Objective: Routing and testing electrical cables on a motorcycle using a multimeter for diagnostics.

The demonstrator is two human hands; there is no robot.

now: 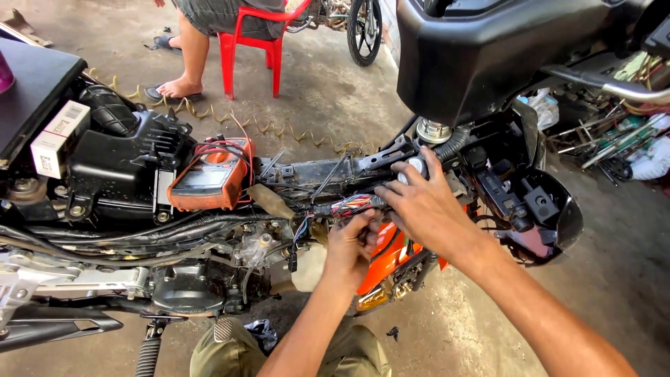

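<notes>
While body panels are off the motorcycle frame [307,171], the left hand [347,246] holds a closed grip on the wiring bundle [351,204]; the right hand [421,202], fingers loosely spread, rests just above it. An orange multimeter [209,176] sits well left, wires still exposed

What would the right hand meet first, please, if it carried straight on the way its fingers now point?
Probably the black frame tube: the right hand points up and left, fingertips already by the grey round part on it. Depth is uncertain from this view.
</notes>
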